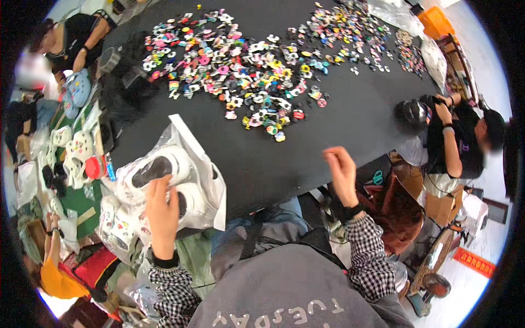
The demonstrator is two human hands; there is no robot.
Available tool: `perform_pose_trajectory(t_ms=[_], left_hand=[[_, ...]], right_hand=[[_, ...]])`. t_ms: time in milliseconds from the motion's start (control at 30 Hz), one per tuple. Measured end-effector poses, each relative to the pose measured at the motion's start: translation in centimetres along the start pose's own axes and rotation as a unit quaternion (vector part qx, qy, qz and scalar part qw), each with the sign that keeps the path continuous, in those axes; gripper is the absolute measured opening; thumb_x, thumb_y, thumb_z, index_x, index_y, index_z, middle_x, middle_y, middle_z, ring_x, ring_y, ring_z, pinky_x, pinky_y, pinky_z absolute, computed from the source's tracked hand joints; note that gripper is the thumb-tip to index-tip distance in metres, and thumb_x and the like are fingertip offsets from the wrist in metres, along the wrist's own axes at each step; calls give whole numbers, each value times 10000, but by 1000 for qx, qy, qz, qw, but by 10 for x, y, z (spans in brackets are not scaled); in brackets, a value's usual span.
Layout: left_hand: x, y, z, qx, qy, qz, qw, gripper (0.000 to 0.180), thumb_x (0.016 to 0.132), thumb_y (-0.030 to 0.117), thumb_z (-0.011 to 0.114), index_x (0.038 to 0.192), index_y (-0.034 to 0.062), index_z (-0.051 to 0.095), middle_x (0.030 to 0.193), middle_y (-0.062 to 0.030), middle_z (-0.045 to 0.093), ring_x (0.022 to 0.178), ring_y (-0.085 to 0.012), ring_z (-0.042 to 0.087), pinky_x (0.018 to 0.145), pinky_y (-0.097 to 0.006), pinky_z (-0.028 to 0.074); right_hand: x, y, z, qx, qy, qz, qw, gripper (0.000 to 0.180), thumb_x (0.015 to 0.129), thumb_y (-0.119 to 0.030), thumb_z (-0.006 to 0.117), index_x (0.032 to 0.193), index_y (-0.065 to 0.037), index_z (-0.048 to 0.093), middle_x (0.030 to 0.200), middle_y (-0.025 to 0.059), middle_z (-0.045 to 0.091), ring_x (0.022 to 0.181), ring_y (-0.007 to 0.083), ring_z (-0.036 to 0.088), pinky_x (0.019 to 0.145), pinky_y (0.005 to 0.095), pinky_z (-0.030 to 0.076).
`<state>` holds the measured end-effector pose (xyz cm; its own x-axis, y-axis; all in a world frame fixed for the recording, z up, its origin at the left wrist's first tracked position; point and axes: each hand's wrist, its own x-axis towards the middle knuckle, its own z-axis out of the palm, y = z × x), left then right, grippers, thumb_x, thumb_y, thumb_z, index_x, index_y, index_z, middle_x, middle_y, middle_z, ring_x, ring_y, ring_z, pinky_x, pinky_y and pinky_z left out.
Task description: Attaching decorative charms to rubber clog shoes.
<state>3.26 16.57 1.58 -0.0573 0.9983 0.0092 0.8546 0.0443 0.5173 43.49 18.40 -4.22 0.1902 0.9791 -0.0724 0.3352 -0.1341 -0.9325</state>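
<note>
A clear plastic bag (218,191) with white clogs (190,203) inside lies at the table's near left edge. My left hand (162,216) is over this bag, its fingers stretched out and the thumb a little apart. It seems to rest on the plastic without gripping it. Further right, my right hand (342,174) is raised at the near edge of the black table (262,175). Its fingers bend loosely to the left, and I see nothing held in them. More white clogs with colourful charms (116,220) show through plastic left of my left hand.
Small colourful shoe charms (219,60) are heaped across the table's far half. White clogs (79,153) and a red round lid (94,167) lie on a green surface at left. People work at left and right. A black helmet-like object (411,115) sits at the right edge.
</note>
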Motion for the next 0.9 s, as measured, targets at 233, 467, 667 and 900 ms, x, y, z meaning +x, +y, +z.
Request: perform_pose_trajectory(t_ms=[233,467,667,900], left_hand=[[-26,3,-7,28,101,-8,995,325,842,26,587,1167,23,574,1177,-164,541,1130,-351,496,959,-401,403],[-67,-85,-37,42,202,-150,967,459,869,85,593,1308,9,483,1367,-211,418,1269,-377,394,1048,-436,330],[-92,-158,-21,-27,183,-322,928,531,970,276,481,1369,-63,395,1366,-268,447,1276,-379,414,1073,-405,310],[-96,-184,21,-119,210,-320,916,521,956,327,501,1331,-32,450,1268,-253,514,1193,-375,480,1012,-414,367]], right_hand=[[37,-92,132,28,-330,-302,894,119,871,-35,576,979,-4,615,925,138,606,879,313,613,765,369,506],[30,-66,217,118,-447,78,883,165,915,4,447,1027,68,550,926,145,647,842,194,675,737,313,552],[19,-58,252,-58,-423,-163,889,739,770,-417,746,1312,-16,444,1230,263,520,1160,389,516,993,425,421],[8,-105,257,-186,-351,-441,805,857,721,-492,746,1366,-41,410,1331,245,411,1239,431,400,1043,471,363]])
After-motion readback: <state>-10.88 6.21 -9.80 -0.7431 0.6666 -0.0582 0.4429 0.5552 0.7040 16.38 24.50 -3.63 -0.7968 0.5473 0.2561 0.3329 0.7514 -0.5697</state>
